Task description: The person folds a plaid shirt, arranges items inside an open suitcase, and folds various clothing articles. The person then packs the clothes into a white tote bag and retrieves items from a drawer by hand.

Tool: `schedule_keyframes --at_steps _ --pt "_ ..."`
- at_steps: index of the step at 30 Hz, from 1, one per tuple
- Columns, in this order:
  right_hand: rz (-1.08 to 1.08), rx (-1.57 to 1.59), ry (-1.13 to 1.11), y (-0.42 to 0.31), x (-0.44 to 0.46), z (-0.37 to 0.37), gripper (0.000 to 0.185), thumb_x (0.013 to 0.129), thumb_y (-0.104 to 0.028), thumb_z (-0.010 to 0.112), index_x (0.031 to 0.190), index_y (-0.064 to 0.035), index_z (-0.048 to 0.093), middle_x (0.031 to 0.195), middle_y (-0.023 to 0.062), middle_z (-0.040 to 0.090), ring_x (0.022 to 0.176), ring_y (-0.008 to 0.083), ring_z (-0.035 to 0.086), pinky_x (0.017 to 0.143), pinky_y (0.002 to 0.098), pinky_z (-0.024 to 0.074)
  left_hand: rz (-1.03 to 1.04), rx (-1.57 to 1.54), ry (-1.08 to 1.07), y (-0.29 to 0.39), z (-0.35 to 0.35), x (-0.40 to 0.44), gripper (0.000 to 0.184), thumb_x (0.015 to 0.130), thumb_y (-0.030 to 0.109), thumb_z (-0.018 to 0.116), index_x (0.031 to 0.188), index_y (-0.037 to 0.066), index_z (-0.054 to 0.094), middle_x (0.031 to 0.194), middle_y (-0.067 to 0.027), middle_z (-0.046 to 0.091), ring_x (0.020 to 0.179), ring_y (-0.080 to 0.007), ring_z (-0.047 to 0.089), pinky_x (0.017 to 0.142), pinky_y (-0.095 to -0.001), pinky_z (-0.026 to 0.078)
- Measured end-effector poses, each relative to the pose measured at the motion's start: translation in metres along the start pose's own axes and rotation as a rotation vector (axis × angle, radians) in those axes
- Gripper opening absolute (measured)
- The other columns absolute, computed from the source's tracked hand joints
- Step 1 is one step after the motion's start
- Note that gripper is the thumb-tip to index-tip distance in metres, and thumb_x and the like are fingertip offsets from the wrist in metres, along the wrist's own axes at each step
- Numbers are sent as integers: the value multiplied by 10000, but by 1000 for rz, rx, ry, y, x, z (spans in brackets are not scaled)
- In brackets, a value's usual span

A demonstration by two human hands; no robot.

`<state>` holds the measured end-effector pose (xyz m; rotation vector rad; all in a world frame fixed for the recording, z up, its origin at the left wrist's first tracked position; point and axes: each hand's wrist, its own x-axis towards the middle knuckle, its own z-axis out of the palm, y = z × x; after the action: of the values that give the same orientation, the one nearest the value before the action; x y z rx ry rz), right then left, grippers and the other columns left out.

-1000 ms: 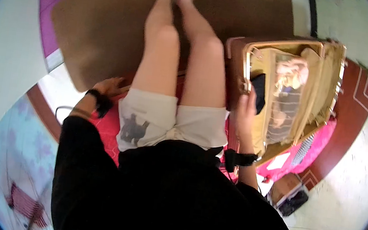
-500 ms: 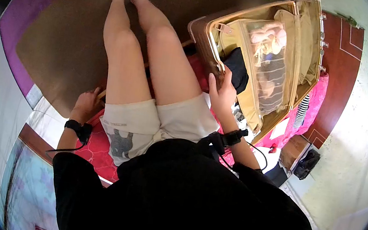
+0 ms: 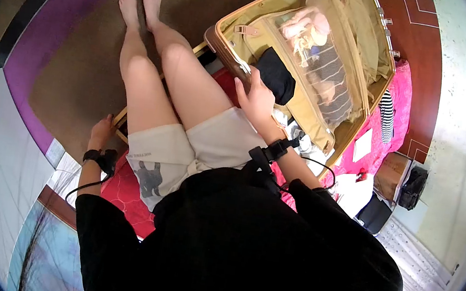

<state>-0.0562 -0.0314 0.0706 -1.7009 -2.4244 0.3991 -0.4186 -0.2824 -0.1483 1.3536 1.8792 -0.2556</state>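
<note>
An open suitcase [image 3: 358,129] with a brown shell and tan lining lies at the right. My right hand [image 3: 258,100] is closed on its near rim, beside the metal latch, thumb apart from the fingers. Near that hand, a folded black cloth [image 3: 276,76] lies inside the suitcase. A mesh-fronted divider [image 3: 327,78] shows pink and pale items behind it. On the other side of my legs, my left hand [image 3: 103,133] is at the wooden bed edge [image 3: 122,122], fingers curled against it and partly hidden.
My bare legs [image 3: 152,85] stretch over the brown floor [image 3: 70,83]. Red bedding [image 3: 129,194] lies under me. Behind the suitcase are a striped cloth [image 3: 387,116] and white paper [image 3: 363,145] on pink bedding. A cardboard box [image 3: 391,175] and black bag [image 3: 414,187] stand at the right.
The view has shifted, so the suitcase and my right hand appear farther left. My right hand keeps its place on the rim, and my left hand stays by the bed edge.
</note>
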Motion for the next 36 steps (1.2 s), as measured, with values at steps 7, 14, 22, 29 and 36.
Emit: schedule_keyframes --at_steps 7,14,22,29,36 --pt "-225 86 179 3 -5 0 461 818 -256 613 1201 -37 480 1080 206 572 1010 359 550 847 434 450 21 -306 508 75 -61 -100 369 894 214 530 1200 10 497 1154 -212 569 1048 -389 545 866 -442 458" --pt "-561 300 97 -40 -16 -23 343 830 -158 584 1136 -12 533 1187 173 532 1127 350 480 957 419 379 -73 -543 880 119 -51 -235 309 897 159 527 1153 -15 542 1161 -206 572 1088 -367 536 938 -406 418" --pt "-444 550 -250 -69 9 -15 153 878 -142 547 991 -55 602 827 162 669 788 267 674 713 349 516 -247 -561 1211 141 -7 -304 442 867 128 547 1267 -31 450 1356 -198 423 1242 -372 406 1038 -427 313" --pt "-73 776 -652 -93 44 17 224 912 -208 513 1011 -20 584 882 74 663 774 148 637 735 277 490 -321 -603 1219 99 28 -313 532 822 178 588 1305 10 445 1417 -161 355 1342 -363 265 1090 -513 191" --pt "446 749 -897 -101 54 66 477 905 -353 533 1253 -36 457 1202 92 576 1055 214 564 910 338 441 -288 -428 1119 77 24 -296 484 790 246 610 1232 63 543 1433 -81 353 1363 -314 238 1089 -592 93"
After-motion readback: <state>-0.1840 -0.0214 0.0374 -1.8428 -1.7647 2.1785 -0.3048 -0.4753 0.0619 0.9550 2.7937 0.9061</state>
